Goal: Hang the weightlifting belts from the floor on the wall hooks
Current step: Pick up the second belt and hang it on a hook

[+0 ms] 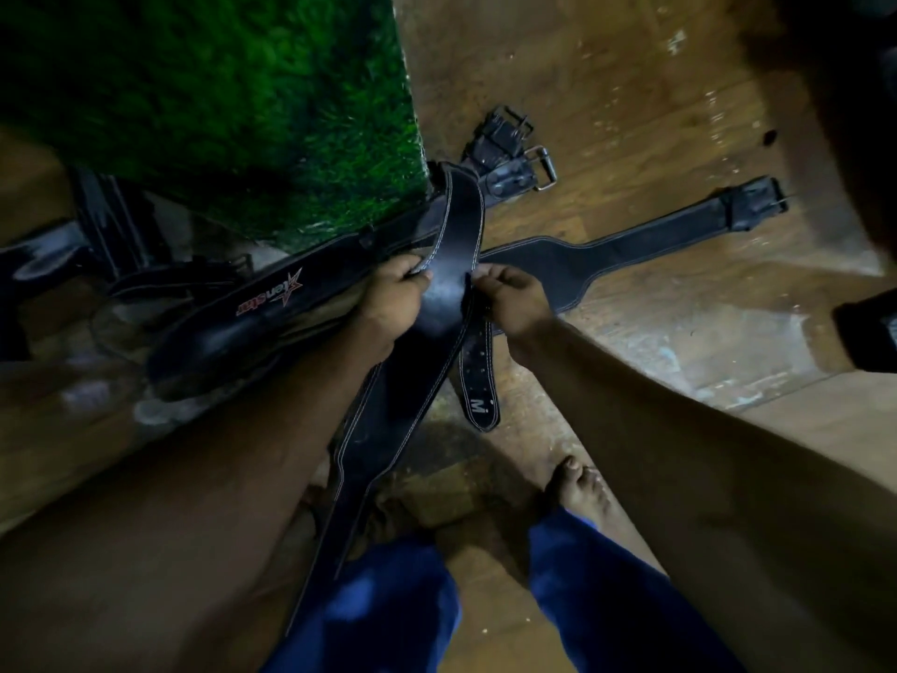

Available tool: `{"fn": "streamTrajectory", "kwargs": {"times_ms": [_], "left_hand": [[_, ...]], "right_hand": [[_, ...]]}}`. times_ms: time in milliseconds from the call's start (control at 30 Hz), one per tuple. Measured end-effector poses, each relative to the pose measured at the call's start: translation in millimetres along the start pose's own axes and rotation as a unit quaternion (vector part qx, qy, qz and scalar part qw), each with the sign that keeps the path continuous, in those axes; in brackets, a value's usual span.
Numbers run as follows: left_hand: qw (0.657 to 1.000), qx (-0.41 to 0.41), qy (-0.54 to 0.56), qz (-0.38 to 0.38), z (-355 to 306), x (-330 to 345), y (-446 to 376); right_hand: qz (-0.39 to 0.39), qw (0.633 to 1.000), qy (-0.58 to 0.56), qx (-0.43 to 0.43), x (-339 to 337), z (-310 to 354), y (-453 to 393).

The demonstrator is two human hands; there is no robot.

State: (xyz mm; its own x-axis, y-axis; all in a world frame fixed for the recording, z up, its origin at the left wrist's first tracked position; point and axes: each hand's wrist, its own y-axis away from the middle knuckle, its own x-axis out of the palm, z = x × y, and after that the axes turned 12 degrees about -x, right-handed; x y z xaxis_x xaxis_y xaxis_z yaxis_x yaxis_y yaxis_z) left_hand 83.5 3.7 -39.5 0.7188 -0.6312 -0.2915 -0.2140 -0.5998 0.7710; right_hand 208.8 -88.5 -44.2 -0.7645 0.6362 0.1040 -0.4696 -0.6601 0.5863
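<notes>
Several black leather weightlifting belts lie piled on the wooden floor. My left hand and my right hand each grip an edge of a white-stitched black belt at its wide middle; its lower end runs down between my legs. Left of my hands lies a wider belt with a red star logo. Another belt stretches to the right, its buckle at the far end. A holed strap end marked "M" sticks out below my right hand. No wall hooks are in view.
A green artificial-grass panel stands at the upper left, right beside the belts. Metal buckles lie behind the pile. Dark gym equipment sits at the left. My bare feet and blue trousers are below.
</notes>
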Motion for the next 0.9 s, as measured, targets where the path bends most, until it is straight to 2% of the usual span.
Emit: {"fn": "streamTrajectory", "kwargs": {"times_ms": [267,400,567,700,800,900], "left_hand": [[1.0,0.002,0.024,-0.016,-90.0,-66.3,139.0],[0.999,0.01,0.031,-0.008,-127.1,-99.4,202.0],[0.999,0.014,0.043,-0.01,-174.5,-127.2,277.9],[0.998,0.056,0.014,-0.002,-207.4,-148.0,331.5],[0.995,0.091,0.028,-0.008,-236.6,-160.4,386.0],[0.991,0.123,0.048,-0.001,-258.9,-170.6,440.6]], "right_hand": [[0.034,0.998,-0.047,0.019,28.2,131.3,109.9],[0.072,0.996,-0.046,0.036,41.3,192.6,163.6],[0.084,0.995,-0.038,0.035,52.0,256.3,225.9],[0.11,0.991,-0.075,0.021,57.0,307.6,275.0],[0.138,0.982,-0.129,0.027,59.8,349.2,315.2],[0.137,0.982,-0.13,0.005,63.0,388.5,351.5]]}}
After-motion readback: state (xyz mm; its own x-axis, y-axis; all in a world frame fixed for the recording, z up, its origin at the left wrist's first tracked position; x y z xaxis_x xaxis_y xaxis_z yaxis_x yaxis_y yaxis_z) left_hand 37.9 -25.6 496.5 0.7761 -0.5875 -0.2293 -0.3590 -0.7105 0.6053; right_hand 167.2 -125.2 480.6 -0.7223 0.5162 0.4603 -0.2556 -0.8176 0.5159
